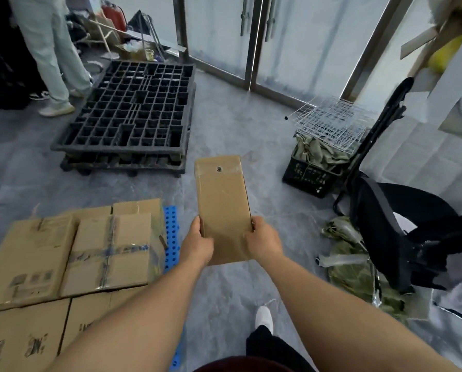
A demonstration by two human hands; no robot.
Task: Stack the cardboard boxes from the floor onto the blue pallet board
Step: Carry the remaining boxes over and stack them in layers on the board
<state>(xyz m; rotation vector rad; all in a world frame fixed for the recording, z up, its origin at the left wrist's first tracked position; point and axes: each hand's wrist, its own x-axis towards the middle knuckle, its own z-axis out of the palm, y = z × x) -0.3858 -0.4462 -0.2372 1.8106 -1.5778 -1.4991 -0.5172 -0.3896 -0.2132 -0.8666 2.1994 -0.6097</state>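
Fingers curled: left hand (197, 244) and right hand (264, 241) grip narrow cardboard box (223, 208) by its near corners, held above grey floor (224, 122). Left of it: stacked boxes (63, 259) on blue pallet board (172, 237). Beyond: black pallets (133, 114), glass doors (251, 36).

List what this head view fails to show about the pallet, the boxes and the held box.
- Blue pallet board: only a strip shows; stacked cardboard boxes cover the rest.
- Stack's left and lower parts: cut by the frame edge.
- Box labels: blurred, unreadable.
- Held box: underside hidden; left hand and right hand cover its near corners.
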